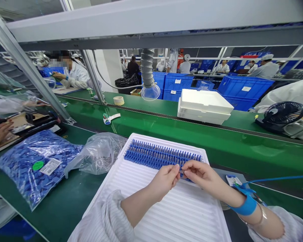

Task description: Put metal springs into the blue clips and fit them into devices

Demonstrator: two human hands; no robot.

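Observation:
My left hand (166,179) and my right hand (199,174) meet over the right part of a white ribbed tray (151,201). Both are closed in a pinch, with a small metal spring (181,171) between their fingertips. Just beyond the fingers stand rows of small blue plastic parts (154,155), with metal pieces showing among them. My hands hide the front right of these rows. A blue wrist strap (246,205) with a cord circles my right wrist.
Left of the tray lie a clear bag (98,153) of metal pieces and a bag of blue parts (40,161). Beyond are a tape roll (119,100), an extraction duct (147,67), white foam boxes (204,104) and a black fan (284,114). A co-worker's hand (0,132) is at left.

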